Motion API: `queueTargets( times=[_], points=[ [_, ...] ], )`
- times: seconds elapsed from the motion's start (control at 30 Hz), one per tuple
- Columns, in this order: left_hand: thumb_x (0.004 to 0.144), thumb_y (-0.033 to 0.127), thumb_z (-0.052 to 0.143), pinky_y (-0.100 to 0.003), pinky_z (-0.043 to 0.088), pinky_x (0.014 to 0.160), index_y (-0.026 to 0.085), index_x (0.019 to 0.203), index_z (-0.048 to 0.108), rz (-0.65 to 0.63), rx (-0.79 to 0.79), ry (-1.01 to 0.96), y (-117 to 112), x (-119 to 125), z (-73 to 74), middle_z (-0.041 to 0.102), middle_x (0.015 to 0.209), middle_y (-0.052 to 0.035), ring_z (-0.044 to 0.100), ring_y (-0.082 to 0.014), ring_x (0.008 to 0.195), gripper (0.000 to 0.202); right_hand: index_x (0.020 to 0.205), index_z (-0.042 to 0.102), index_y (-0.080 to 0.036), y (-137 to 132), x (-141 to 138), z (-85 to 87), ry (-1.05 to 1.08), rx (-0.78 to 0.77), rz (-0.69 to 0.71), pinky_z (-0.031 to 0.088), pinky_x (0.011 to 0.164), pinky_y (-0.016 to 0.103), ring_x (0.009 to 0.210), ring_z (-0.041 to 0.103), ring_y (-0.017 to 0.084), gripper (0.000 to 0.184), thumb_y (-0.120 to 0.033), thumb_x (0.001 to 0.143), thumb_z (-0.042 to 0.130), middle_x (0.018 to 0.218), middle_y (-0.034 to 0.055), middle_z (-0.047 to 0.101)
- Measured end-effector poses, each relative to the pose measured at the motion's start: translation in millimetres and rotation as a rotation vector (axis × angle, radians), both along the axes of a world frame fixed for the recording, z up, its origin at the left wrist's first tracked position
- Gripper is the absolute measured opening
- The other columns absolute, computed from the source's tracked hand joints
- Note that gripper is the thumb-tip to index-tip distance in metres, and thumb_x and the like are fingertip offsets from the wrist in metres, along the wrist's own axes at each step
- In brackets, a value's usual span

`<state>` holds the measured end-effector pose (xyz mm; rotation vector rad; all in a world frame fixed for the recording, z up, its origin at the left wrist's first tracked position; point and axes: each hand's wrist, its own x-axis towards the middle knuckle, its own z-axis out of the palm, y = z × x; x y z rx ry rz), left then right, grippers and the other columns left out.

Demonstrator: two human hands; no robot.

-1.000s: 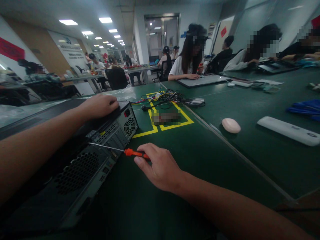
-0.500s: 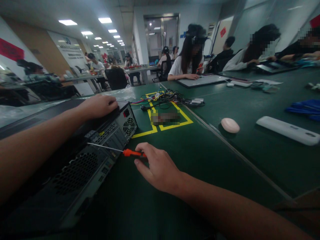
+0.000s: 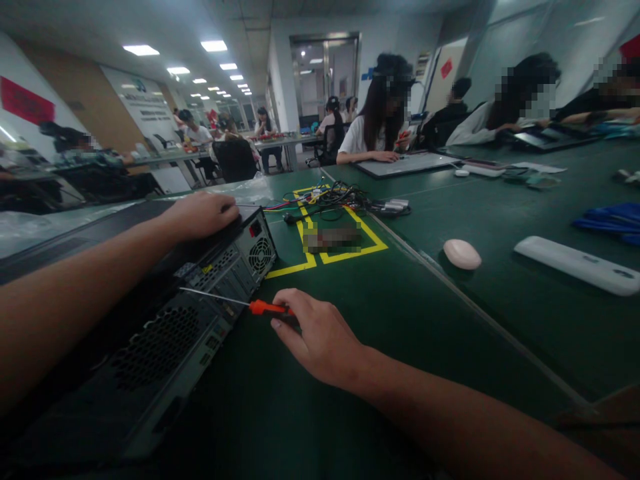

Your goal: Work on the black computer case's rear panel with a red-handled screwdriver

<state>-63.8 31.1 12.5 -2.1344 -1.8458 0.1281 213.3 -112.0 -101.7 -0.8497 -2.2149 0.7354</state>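
A black computer case [image 3: 227, 263] lies on the green table at the left, its metal rear panel with fan grille and ports turned toward me. On its top face rests my left hand [image 3: 207, 215], fingers curled; whether anything is inside them is hidden. My right hand [image 3: 320, 333] is closed around the handle of a screwdriver [image 3: 260, 307] with an orange and black grip. The long thin shaft points left across the rear panel, its tip near the panel's edge by the slots. I cannot tell whether the tip touches a screw.
Beyond the case, a bundle of cables [image 3: 345, 197] and a blurred-out item [image 3: 335, 238] lie by yellow tape [image 3: 350, 255]. Farther right are a pale pink rounded object [image 3: 462, 254], a long white device [image 3: 575, 265] and blue cloth [image 3: 613, 219]. People work across the table [image 3: 475, 320].
The whole view has shifted slightly. Both hands, the screwdriver and the case keep nearly the same places relative to each other.
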Motion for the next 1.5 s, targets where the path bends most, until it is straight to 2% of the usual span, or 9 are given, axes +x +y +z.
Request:
queueTargets(
  times=[0.4,0.73,0.93,1.17,1.3,1.5],
  points=[
    [0.097,0.047,0.031,-0.040,0.048,0.078,0.018,0.095,0.068,-0.013,0.019,0.028,-0.5,-0.4,-0.7,0.073,0.095,-0.0149,0.068,-0.0298,0.088,0.047,0.122,0.058,-0.023,0.4,-0.7,-1.1,-0.004,0.004,-0.013,0.046,0.072,0.032,0.083,0.066,0.019,0.022,-0.026,0.101,0.060,0.102,0.0036,0.070],
    [0.099,0.045,0.031,-0.039,0.049,0.080,0.017,0.099,0.070,0.005,-0.001,0.014,-5.7,6.3,3.6,0.074,0.095,-0.0145,0.069,-0.0289,0.088,0.047,0.122,0.058,-0.022,-0.3,-0.2,1.0,-0.006,-0.015,-0.008,0.046,0.070,0.032,0.082,0.066,0.019,0.022,-0.028,0.101,0.058,0.101,0.0042,0.071],
    [0.101,0.046,0.030,-0.039,0.050,0.083,0.017,0.104,0.071,0.002,-0.016,0.027,-4.1,4.7,3.5,0.076,0.103,-0.0155,0.069,-0.0291,0.094,0.050,0.122,0.058,-0.022,-0.7,0.4,2.8,-0.006,-0.023,-0.003,0.047,0.071,0.033,0.083,0.066,0.019,0.022,-0.029,0.101,0.058,0.102,0.0043,0.071],
    [0.100,0.045,0.031,-0.043,0.049,0.083,0.015,0.101,0.071,-0.006,-0.025,-0.005,-4.2,4.6,3.5,0.075,0.101,-0.0190,0.069,-0.0320,0.094,0.050,0.121,0.059,-0.022,-0.1,-0.4,0.8,0.011,-0.027,-0.006,0.048,0.074,0.034,0.086,0.067,0.020,0.022,-0.029,0.100,0.058,0.104,0.0048,0.071],
    [0.100,0.044,0.030,-0.042,0.049,0.084,0.015,0.105,0.071,-0.012,-0.025,-0.007,-5.4,6.0,4.2,0.075,0.104,-0.0188,0.069,-0.0314,0.095,0.050,0.121,0.059,-0.022,-0.5,-0.3,1.5,0.004,-0.026,-0.004,0.047,0.072,0.033,0.085,0.066,0.020,0.022,-0.030,0.100,0.058,0.103,0.0045,0.070],
    [0.099,0.045,0.031,-0.041,0.048,0.083,0.017,0.102,0.071,0.002,-0.016,-0.002,-4.2,5.1,3.3,0.075,0.099,-0.0170,0.069,-0.0305,0.093,0.050,0.119,0.060,-0.022,-1.7,0.3,4.4,-0.008,-0.023,-0.013,0.045,0.071,0.032,0.082,0.065,0.018,0.021,-0.031,0.100,0.059,0.102,0.0038,0.070]
  ],
)
